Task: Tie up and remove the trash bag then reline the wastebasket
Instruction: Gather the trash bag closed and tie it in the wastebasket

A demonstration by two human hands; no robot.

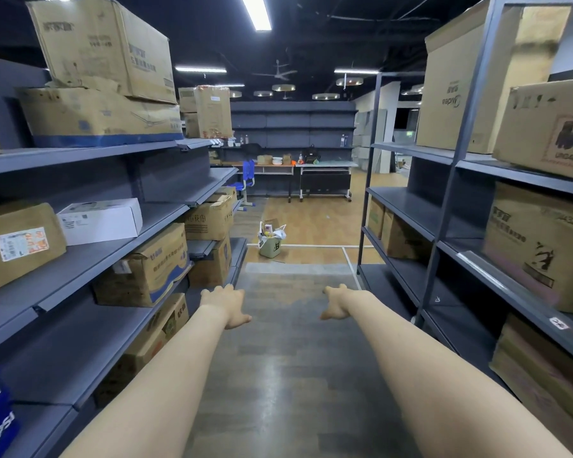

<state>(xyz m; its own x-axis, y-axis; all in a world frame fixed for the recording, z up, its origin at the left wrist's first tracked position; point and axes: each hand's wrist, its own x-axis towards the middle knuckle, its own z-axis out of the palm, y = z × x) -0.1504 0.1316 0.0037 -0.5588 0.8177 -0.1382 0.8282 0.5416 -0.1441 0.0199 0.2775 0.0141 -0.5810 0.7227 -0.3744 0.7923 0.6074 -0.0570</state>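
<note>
Head view.

Item: wastebasket (270,246). Pale green, standing upright on the wooden floor (315,226) past the far end of the aisle, just beyond the edge of the grey matting (278,325). Well apart from both hands.

Item: trash bag (272,230). Light-coloured liner, untied, its rim sticking up above the basket's mouth; rubbish heaped inside and showing over the top. Contents too small to name.

Item: left hand (225,304). Stretched forward over the grey matting, fingers released and pointing ahead, thumb out; holds nothing.

Item: right hand (339,303). Likewise stretched forward, fingers loose and spread, holds nothing.

Item: shelving, left (90,259) and right (477,226). Grey metal racks flanking the aisle, bearing cardboard boxes.

Item: desks (311,165) and blue chair (245,180). Against the far wall, behind the basket.

Step in hand, by judgement: the approach; no part of the tying has begun, and no fresh liner is to be seen.

Next move calls for: closing the gap down the aisle, stooping to the basket, gathering the bag's raised rim in both hands and drawing it clear of the heaped rubbish so that it can be knotted.
</note>
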